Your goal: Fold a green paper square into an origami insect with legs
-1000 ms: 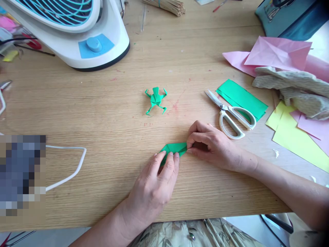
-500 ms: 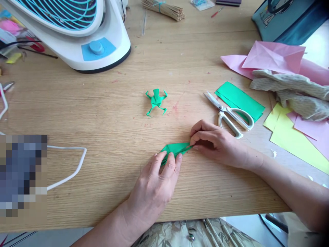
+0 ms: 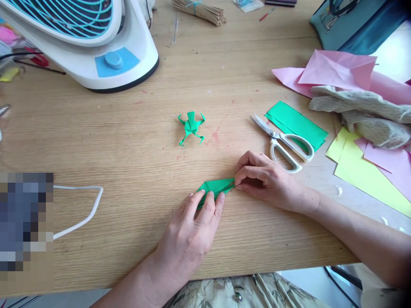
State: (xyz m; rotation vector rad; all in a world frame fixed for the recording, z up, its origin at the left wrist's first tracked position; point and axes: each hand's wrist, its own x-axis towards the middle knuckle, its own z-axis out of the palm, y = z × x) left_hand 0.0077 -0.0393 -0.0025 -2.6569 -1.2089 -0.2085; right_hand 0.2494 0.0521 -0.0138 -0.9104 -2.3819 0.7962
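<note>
A partly folded green origami paper (image 3: 215,185), long and pointed, lies on the table in front of me. My left hand (image 3: 194,226) holds it down from the near side, fingertips resting on its edge and thumb hidden. At the paper's right tip, my right hand (image 3: 268,179) pinches the narrow end between thumb and fingers. Farther back sits a finished green paper frog (image 3: 191,124), its four legs spread. White-handled scissors (image 3: 275,136) lie just beyond my right hand, partly over a stack of green paper strips (image 3: 298,124).
A white fan (image 3: 128,47) stands at the back left. Pink paper (image 3: 337,70), a grey cloth (image 3: 362,115) and yellow sheets (image 3: 362,171) lie on the right. A white cable (image 3: 96,201) loops at the left. A bundle of sticks (image 3: 201,10) and a blue bag (image 3: 349,30) are behind.
The whole view has shifted slightly, so things appear a little farther left. Both hands keep nearly the same places on the green paper, the right still pinching its tip.
</note>
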